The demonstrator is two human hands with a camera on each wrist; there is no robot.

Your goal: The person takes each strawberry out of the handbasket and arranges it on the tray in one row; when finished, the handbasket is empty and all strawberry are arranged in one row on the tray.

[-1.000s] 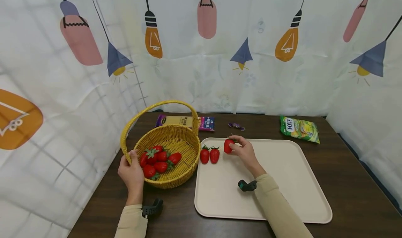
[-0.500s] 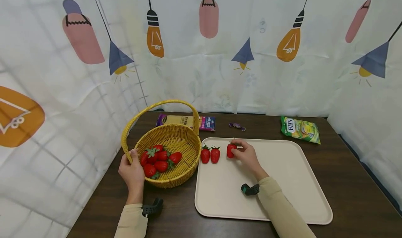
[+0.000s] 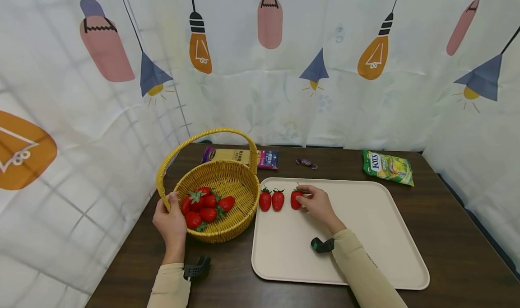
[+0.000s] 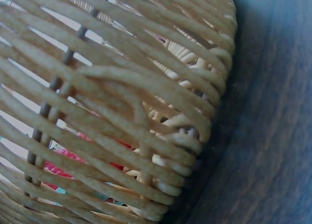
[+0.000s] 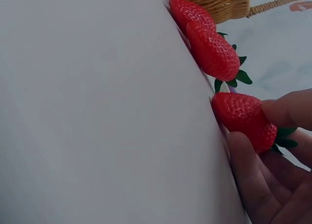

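Note:
My left hand [image 3: 170, 220] grips the yellow wicker basket [image 3: 239, 186] at its left side, where the handle meets the rim. Inside lie several red strawberries [image 3: 208, 215], heaped toward the left. In the left wrist view the basket's woven wall [image 4: 112, 112] fills most of the picture, red showing through its gaps. My right hand [image 3: 318, 206] pinches a strawberry [image 5: 246, 119] between thumb and fingers, down at the surface of the cream tray [image 3: 300, 249]. Two more strawberries stand side by side at the tray's far left corner, the nearer one [image 3: 278, 200] a small gap left of the pinched one.
Behind the basket lies a purple and yellow snack packet [image 3: 231, 156]. A small purple wrapped candy [image 3: 306, 163] rests beyond the tray, and a green Fox's bag [image 3: 387, 168] at the back right. The dark wooden table [image 3: 227, 281] ends at a printed curtain [image 3: 260, 100].
My right hand has lowered the strawberry slightly toward the tray, shifting right and then a little back left. The left hand stays on the basket.

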